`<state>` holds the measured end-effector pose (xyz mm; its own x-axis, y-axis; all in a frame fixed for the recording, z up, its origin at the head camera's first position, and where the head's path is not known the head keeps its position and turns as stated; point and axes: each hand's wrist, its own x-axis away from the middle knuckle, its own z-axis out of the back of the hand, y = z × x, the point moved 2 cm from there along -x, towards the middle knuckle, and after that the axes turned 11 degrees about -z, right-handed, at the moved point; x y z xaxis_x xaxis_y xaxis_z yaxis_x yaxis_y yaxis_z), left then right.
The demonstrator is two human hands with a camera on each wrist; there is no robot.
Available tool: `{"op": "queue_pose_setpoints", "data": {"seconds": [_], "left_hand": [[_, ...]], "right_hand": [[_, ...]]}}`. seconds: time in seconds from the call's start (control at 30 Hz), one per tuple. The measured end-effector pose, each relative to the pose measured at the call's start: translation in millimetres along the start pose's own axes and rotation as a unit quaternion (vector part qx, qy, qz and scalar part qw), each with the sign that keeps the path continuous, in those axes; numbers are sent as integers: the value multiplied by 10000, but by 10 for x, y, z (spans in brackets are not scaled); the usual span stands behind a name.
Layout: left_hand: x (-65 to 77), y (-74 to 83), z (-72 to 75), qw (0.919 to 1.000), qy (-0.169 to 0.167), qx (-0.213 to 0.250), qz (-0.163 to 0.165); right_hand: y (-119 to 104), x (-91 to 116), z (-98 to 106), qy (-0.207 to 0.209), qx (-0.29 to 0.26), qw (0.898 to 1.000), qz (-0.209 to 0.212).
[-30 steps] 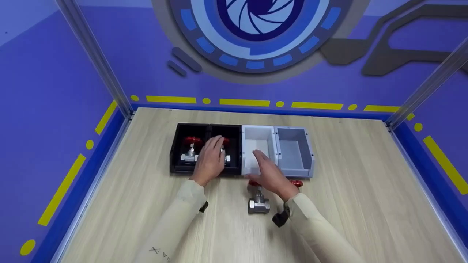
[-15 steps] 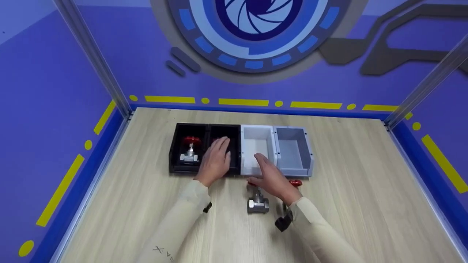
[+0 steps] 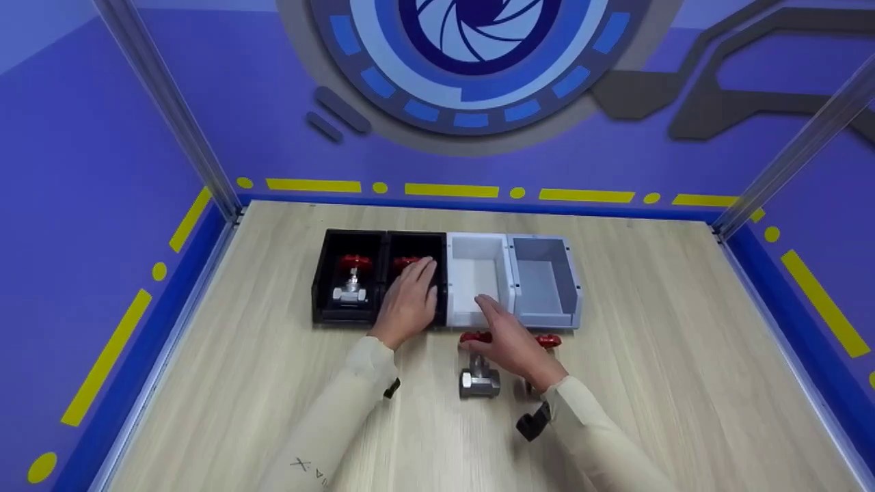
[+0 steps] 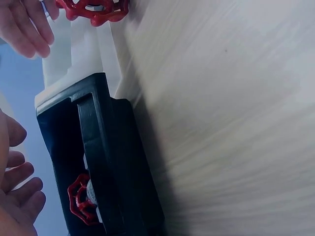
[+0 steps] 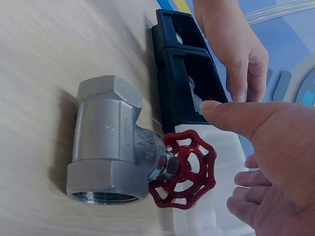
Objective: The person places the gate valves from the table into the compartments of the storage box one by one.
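Left hand [image 3: 408, 304] farther right than before, right hand [image 3: 514, 347] near, both loose-fingered, amid four bins [image 3: 547, 320] and four red-wheeled valves [image 3: 480, 384].

Before me, a pale wood-grain bench [image 3: 683, 307] sits within a blue-purple left wall [image 3: 68, 171], far wall [image 3: 273, 102] and right wall [image 3: 834, 225]. Yellow dashes [image 3: 451, 190] trim their bases; metal posts [image 3: 166, 102] mark the far corners; a ringed emblem [image 3: 472, 41] decorates the far wall.

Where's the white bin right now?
In the head view, the white bin is third from left in the row, between a black bin and the grey bin, its front partly hidden by the right hand.
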<state>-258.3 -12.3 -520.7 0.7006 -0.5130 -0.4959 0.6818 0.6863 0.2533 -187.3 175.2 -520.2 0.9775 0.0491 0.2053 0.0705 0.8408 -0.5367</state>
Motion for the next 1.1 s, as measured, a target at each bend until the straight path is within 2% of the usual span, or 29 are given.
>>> {"op": "queue_pose_setpoints", "data": {"seconds": [0.13,0.3,0.43,0.77,0.97,1.1], "left_hand": [[-7,16,-34,10000,-75,-8,-18],[-11,27,-76,9993,-377,19,53],[-8,40,-92,9983,-581,64,70],[-2,79,-117,9973,-714,184,-39],[-13,96,-149,9969,-764,160,-50],[-16,96,-167,9967,-797,139,-60]], "right_hand": [[27,28,-15,-152,-66,9998,-76],[54,48,-45,-370,-223,9985,-322],[73,68,-73,-422,-164,9984,-345],[102,136,-104,-561,27,9984,-105],[105,190,-136,-475,146,9982,328],[123,213,-156,-577,106,9974,420]]}}
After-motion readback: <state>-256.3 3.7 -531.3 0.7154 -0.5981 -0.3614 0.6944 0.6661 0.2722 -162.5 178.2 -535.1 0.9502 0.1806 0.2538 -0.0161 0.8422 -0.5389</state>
